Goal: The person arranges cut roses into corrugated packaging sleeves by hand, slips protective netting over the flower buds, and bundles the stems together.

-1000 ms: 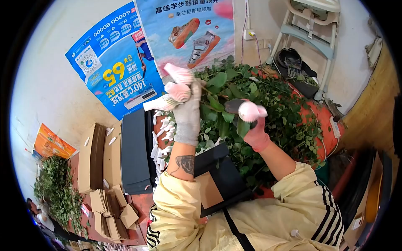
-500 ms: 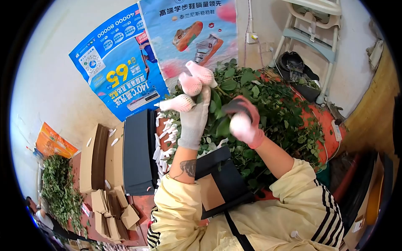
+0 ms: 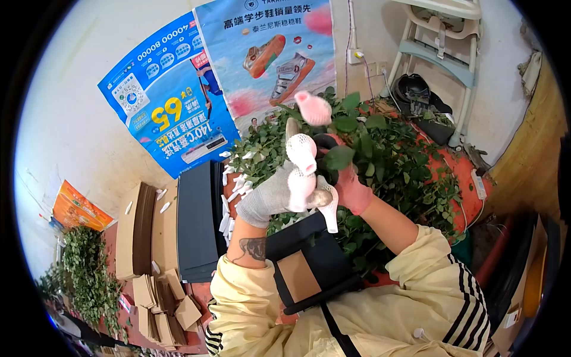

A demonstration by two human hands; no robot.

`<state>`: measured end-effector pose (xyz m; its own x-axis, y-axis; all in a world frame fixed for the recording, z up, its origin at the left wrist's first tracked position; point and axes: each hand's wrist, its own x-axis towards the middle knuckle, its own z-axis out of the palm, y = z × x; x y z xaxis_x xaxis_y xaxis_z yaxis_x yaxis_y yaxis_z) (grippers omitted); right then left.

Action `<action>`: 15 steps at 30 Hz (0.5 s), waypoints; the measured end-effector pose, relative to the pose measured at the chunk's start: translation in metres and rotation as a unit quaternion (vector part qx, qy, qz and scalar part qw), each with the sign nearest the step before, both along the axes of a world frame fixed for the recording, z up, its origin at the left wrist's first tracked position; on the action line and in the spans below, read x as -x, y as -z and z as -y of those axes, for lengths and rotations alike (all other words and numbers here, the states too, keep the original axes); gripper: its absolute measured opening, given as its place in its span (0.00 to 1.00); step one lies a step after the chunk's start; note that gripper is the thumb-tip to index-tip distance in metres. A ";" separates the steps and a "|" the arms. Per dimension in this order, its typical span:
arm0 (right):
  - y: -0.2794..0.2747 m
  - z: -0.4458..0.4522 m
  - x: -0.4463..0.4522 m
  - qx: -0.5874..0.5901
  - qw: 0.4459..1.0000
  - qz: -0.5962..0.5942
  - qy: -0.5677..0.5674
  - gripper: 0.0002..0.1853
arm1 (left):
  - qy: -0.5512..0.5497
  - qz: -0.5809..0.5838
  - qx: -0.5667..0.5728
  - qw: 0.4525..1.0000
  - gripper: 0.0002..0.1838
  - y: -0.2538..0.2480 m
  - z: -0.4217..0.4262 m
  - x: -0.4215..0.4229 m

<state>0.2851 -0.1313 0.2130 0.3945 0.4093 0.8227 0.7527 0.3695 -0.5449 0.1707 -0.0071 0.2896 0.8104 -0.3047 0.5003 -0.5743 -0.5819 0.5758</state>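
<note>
My left hand [image 3: 270,190], in a pale grey glove, is closed around several roses whose buds sit in white foam nets. One netted bud [image 3: 301,153] is above the palm, another netted bud [image 3: 301,189] lies against it, and a third bud [image 3: 330,209] points downward by the thumb. My right hand [image 3: 351,184], in a pink glove with dark fingertips, is closed at the leafy stems right beside the left. A pink rose bud [image 3: 313,108] stands above both hands; which hand carries it is partly hidden. Rose leaves [image 3: 340,156] cover part of the right fingers.
A heap of leafy stems [image 3: 404,172] covers the red table [image 3: 458,178]. Ahead of me lies a black open box [image 3: 330,253] with a cardboard piece [image 3: 298,276]. Black sheets [image 3: 199,223], cardboard stacks [image 3: 134,229] and white foam nets [image 3: 229,208] are at left.
My left hand has come down and turned, so its netted buds now hang towards me. My right hand has moved up and left to meet it, with its fingers at the stems.
</note>
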 end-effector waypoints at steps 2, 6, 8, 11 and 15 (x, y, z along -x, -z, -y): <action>0.004 0.002 0.008 0.000 0.954 -0.223 -0.202 0.38 | 0.006 -0.102 -0.090 0.991 0.13 -0.015 0.002 -0.005; 0.002 0.011 0.015 -0.122 0.905 -0.250 -0.322 0.27 | -0.113 0.006 -0.171 0.979 0.23 -0.017 0.026 0.010; -0.003 0.019 0.009 -0.120 0.910 -0.258 -0.303 0.22 | 0.001 -0.053 -0.074 0.996 0.36 -0.025 0.007 0.005; 0.012 0.023 -0.022 -0.085 0.891 -0.275 -0.350 0.30 | 0.114 -0.176 0.111 0.971 0.50 -0.038 -0.009 -0.009; 0.027 0.028 -0.038 -0.091 0.804 -0.339 -0.481 0.31 | 0.085 -0.058 0.052 0.993 0.48 -0.040 0.007 -0.036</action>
<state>0.3228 -0.1592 0.1862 0.3505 0.6904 0.6328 -0.3754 0.7226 -0.5804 0.2068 -0.0141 0.3296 0.8058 -0.3935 0.4425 -0.5853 -0.4165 0.6956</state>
